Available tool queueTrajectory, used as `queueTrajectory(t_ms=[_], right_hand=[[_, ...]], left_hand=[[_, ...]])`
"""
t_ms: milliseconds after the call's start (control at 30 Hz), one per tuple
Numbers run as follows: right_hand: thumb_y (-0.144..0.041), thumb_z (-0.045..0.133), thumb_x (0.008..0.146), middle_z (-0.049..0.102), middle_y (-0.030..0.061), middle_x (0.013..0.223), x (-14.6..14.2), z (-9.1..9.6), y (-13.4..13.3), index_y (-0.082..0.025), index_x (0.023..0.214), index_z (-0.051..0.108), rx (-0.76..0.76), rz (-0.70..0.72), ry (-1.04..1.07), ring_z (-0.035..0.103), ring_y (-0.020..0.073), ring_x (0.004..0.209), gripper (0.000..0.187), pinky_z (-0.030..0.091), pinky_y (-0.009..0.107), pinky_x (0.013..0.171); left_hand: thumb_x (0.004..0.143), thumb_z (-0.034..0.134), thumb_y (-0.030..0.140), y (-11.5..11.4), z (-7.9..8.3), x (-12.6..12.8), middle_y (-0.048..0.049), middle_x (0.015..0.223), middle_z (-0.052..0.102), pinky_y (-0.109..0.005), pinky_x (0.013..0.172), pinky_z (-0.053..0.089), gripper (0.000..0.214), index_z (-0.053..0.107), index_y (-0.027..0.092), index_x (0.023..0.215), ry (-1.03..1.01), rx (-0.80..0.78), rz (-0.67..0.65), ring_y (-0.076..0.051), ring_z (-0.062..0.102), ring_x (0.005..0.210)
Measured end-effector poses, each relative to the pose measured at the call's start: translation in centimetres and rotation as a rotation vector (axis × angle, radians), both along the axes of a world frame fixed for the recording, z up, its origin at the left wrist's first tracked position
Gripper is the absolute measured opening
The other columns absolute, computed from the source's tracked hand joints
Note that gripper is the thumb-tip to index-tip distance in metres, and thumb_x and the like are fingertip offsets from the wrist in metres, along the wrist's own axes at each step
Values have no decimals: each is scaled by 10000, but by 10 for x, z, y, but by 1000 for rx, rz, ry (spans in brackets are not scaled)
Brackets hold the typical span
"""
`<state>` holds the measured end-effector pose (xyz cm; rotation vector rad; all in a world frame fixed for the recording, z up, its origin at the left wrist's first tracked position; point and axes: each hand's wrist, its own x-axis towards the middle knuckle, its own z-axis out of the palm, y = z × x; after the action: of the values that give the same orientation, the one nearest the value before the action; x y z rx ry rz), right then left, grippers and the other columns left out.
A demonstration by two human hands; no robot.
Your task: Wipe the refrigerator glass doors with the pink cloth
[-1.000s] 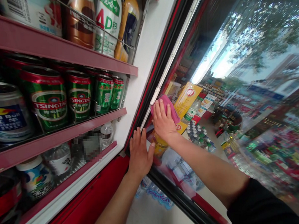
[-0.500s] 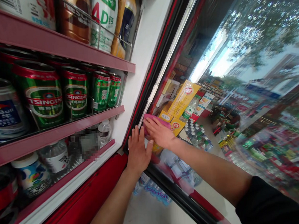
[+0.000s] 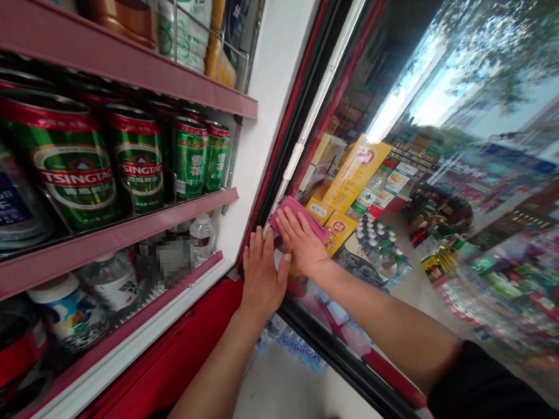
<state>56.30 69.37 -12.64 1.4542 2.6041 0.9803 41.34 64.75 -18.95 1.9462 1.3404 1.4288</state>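
Observation:
My right hand (image 3: 302, 239) holds a pink cloth (image 3: 315, 223) flat against the inner side of a glass door (image 3: 428, 183), near its hinge-side edge. The fingers lie stretched over the cloth, and its underside is hidden. Just left of it, my left hand (image 3: 265, 276) is open, its fingers straight and its thumb apart, with nothing in it. That hand rests at the black door frame (image 3: 343, 353), close to the lower corner. A pale metal strip (image 3: 318, 101) runs up along the door edge above both hands.
An open drinks fridge stands left, its pink-edged shelf (image 3: 181, 214) bearing several green beer cans (image 3: 73, 164). Lower down are bottles and a white-and-blue container (image 3: 72, 314). Through the glass show yellow boxes (image 3: 355, 174) and packed bottles. Wrapped water bottles (image 3: 300, 349) stand on the floor (image 3: 265, 394).
My right hand and the cloth have shifted slightly right, and more of the cloth shows. The camera view has moved a little; my left hand stays at the frame.

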Motion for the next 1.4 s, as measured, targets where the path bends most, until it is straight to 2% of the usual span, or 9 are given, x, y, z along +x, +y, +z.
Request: queueTrajectory(t_ms=[200, 367, 567, 667, 767, 900, 1100, 1200, 1400], right_hand=[[-142, 465, 957, 377, 170, 1779, 6, -38, 2, -34, 1660, 430, -20, 106, -31, 147, 298, 1722, 713, 185, 467, 1423], [-123, 462, 912, 439, 167, 1746, 30, -29, -12, -13, 1656, 417, -9, 204, -41, 190, 280, 1714, 753, 224, 490, 1416], [-88, 520, 910, 239, 95, 1830, 96, 6, -104, -46, 1718, 301, 26, 21, -158, 115, 263, 1730, 838, 182, 465, 1421], [-100, 527, 920, 244, 64, 1827, 129, 11, -153, -91, 1714, 340, 38, -10, -239, 132, 255, 1728, 816, 186, 462, 1413], [-98, 517, 925, 263, 47, 1820, 142, 6, -172, -115, 1707, 366, 55, -18, -276, 162, 249, 1723, 796, 196, 462, 1405], [-98, 518, 921, 257, 78, 1820, 121, -7, -143, -73, 1709, 341, 50, -12, -241, 193, 262, 1716, 808, 221, 467, 1401], [-132, 494, 950, 336, 152, 1795, 58, -27, -54, -24, 1704, 322, -43, 102, -56, 144, 265, 1725, 781, 225, 499, 1418], [-162, 494, 971, 322, 142, 1809, 30, -33, -19, -64, 1703, 349, -67, 88, -34, 90, 277, 1731, 752, 178, 505, 1432], [-115, 433, 971, 292, 132, 1821, 22, -37, -7, -69, 1712, 313, -45, 66, -1, 46, 260, 1735, 752, 157, 523, 1436]], left_hand=[[1106, 410, 542, 4, -2, 3, -191, 1821, 242, -661, 1349, 237, 737, 259, 204, 1744, 25, -28, -15, -355, 200, 1708], [1103, 412, 550, 5, -4, 10, -226, 1813, 240, -680, 1334, 257, 755, 283, 152, 1731, 28, -26, -11, -385, 212, 1701], [1104, 419, 527, -8, -5, 26, -230, 1806, 259, -684, 1323, 276, 733, 289, 164, 1728, 28, 35, -77, -375, 235, 1696], [1103, 426, 499, -17, -4, 32, -239, 1804, 260, -670, 1323, 288, 724, 293, 148, 1723, 43, 65, -112, -376, 238, 1695], [1103, 433, 485, -23, -2, 34, -231, 1806, 262, -663, 1327, 283, 717, 291, 155, 1724, 52, 75, -137, -377, 241, 1694], [1101, 442, 486, -22, -1, 29, -234, 1803, 268, -663, 1330, 281, 720, 293, 157, 1724, 41, 62, -118, -372, 245, 1694], [1107, 414, 515, -13, -1, 22, -221, 1814, 242, -665, 1342, 249, 731, 289, 155, 1731, 34, 12, -80, -371, 215, 1703], [1104, 416, 528, -9, 1, 22, -204, 1826, 213, -672, 1343, 234, 752, 239, 187, 1751, 21, 0, -48, -373, 188, 1709], [1096, 426, 553, -3, 0, 33, -219, 1822, 217, -682, 1336, 239, 784, 225, 176, 1754, 3, 6, -7, -400, 207, 1700]])
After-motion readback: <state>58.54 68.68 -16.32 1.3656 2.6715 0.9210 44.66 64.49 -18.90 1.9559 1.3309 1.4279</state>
